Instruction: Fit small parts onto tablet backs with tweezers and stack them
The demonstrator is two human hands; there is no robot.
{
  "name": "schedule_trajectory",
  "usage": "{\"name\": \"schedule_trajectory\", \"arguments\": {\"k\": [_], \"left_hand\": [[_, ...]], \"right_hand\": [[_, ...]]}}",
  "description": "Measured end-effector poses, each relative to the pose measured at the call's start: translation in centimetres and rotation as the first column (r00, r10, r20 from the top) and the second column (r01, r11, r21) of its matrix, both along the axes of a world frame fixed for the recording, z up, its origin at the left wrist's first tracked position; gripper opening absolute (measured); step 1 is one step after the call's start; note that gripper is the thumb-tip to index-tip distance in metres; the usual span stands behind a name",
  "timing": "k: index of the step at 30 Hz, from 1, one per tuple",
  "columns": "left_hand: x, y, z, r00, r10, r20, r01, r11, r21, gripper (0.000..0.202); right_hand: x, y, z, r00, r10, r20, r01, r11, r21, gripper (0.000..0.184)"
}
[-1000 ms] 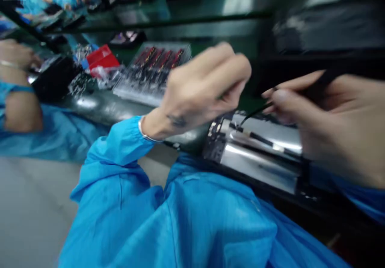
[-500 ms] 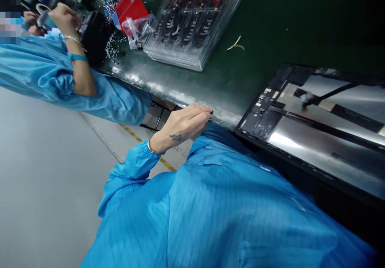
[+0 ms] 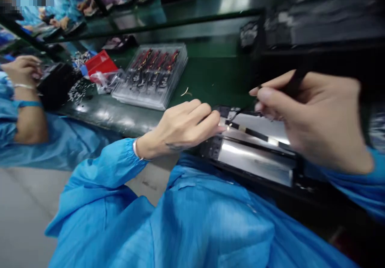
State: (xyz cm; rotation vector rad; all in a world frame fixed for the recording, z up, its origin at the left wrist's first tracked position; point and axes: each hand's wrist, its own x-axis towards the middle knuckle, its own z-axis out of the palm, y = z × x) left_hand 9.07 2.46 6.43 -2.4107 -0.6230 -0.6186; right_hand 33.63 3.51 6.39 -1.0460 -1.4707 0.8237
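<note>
An opened tablet (image 3: 255, 159) with a black rim and shiny metal panels lies on the bench edge in front of me. A black ribbon with pale patches runs across it. My left hand (image 3: 189, 125) is over its left end, fingers curled and pinched; what they hold, if anything, is too small to make out. My right hand (image 3: 325, 119) is closed around slim black tweezers (image 3: 297, 81) above the tablet's right part. Their thin dark tip points down toward my left fingertips, near the ribbon's end. Blur hides whether the tip touches anything.
Left of the tablet stands a stack of clear trays (image 3: 141, 99) with small dark and red parts. Beyond are a plastic bag (image 3: 105, 79), a red bin (image 3: 100, 65) and a co-worker's arm (image 3: 30, 115). A pale strip (image 3: 186, 92) lies nearby. A dark shelf (image 3: 319, 45) rises behind.
The view has swung up and right. My left hand has moved from the bench edge to over the tablet. My right hand has come into view with the tweezers.
</note>
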Motion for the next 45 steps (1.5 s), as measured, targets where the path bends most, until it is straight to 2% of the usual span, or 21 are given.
{"name": "schedule_trajectory", "arguments": {"k": [3, 6, 9, 11, 12, 14, 16, 17, 20, 22, 25, 30, 33, 36, 39, 43, 45], "left_hand": [[3.9, 2.6, 0.6, 0.999, 0.003, 0.038, -0.008, 0.989, 0.151, 0.034], [6.0, 4.0, 0.6, 0.997, 0.001, 0.081, -0.015, 0.983, 0.180, 0.034], [6.2, 4.7, 0.5, 0.988, -0.030, 0.151, 0.022, 0.998, 0.051, 0.033], [5.9, 5.1, 0.8, 0.953, -0.071, 0.295, 0.119, 0.982, -0.147, 0.028], [5.7, 5.3, 1.0, 0.919, -0.067, 0.388, 0.185, 0.943, -0.277, 0.025], [5.4, 5.5, 1.4, 0.831, 0.018, 0.556, 0.321, 0.801, -0.506, 0.024], [5.2, 5.7, 1.8, 0.757, 0.152, 0.635, 0.405, 0.654, -0.639, 0.030], [5.2, 5.7, 1.8, 0.730, 0.205, 0.652, 0.433, 0.600, -0.673, 0.032], [5.3, 5.5, 1.6, 0.676, 0.291, 0.677, 0.494, 0.503, -0.709, 0.032], [5.1, 5.3, 1.3, 0.663, 0.307, 0.683, 0.514, 0.478, -0.713, 0.032], [4.7, 5.0, 0.7, 0.698, 0.269, 0.664, 0.494, 0.490, -0.718, 0.034], [3.8, 5.0, 0.1, 0.888, 0.030, 0.460, 0.386, 0.497, -0.777, 0.033], [3.4, 5.7, -0.5, 0.942, -0.072, 0.327, 0.309, 0.558, -0.770, 0.031], [3.3, 6.7, -1.4, 0.965, -0.110, 0.239, 0.254, 0.628, -0.736, 0.029], [3.5, 7.3, -2.1, 0.973, -0.168, 0.155, 0.228, 0.673, -0.703, 0.029], [4.2, 7.6, -2.6, 0.971, -0.216, 0.103, 0.227, 0.692, -0.686, 0.032], [4.6, 7.8, -2.8, 0.967, -0.234, 0.098, 0.237, 0.693, -0.681, 0.034]], "right_hand": [[-0.3, 0.1, 0.0, 0.999, -0.028, -0.021, 0.029, 0.999, 0.030, 0.011], [-0.2, 0.4, -0.2, 0.998, -0.025, -0.062, 0.026, 0.999, 0.023, 0.008], [0.1, 0.7, -0.2, 0.995, 0.004, -0.095, 0.000, 0.999, 0.042, 0.014], [0.4, 1.1, -0.2, 0.998, 0.020, -0.061, -0.016, 0.998, 0.062, 0.021], [0.6, 1.3, -0.3, 0.999, 0.024, -0.022, -0.022, 0.997, 0.076, 0.022], [0.8, 1.8, -0.4, 0.996, 0.041, 0.073, -0.048, 0.994, 0.093, 0.019], [0.9, 2.1, -0.5, 0.987, 0.080, 0.137, -0.092, 0.992, 0.082, 0.017], [0.9, 2.2, -0.6, 0.983, 0.099, 0.153, -0.111, 0.992, 0.068, 0.017], [1.0, 2.2, -0.9, 0.979, 0.110, 0.173, -0.121, 0.991, 0.057, 0.020], [1.2, 2.1, -1.0, 0.978, 0.096, 0.187, -0.115, 0.989, 0.093, 0.020], [1.8, 1.8, -1.1, 0.969, 0.098, 0.228, -0.139, 0.975, 0.172, 0.019], [4.5, 0.4, -0.5, 0.913, 0.089, 0.398, -0.181, 0.963, 0.201, 0.012], [6.6, -0.4, 0.1, 0.842, 0.067, 0.535, -0.188, 0.966, 0.175, 0.009], [8.6, -0.6, -0.1, 0.782, 0.119, 0.611, -0.211, 0.974, 0.081, 0.011], [10.3, -0.5, -1.1, 0.759, 0.202, 0.619, -0.223, 0.974, -0.044, 0.011], [11.9, -0.2, -2.1, 0.751, 0.240, 0.615, -0.175, 0.971, -0.166, 0.013], [12.3, 0.1, -2.2, 0.731, 0.270, 0.626, -0.125, 0.956, -0.267, 0.022]]}}
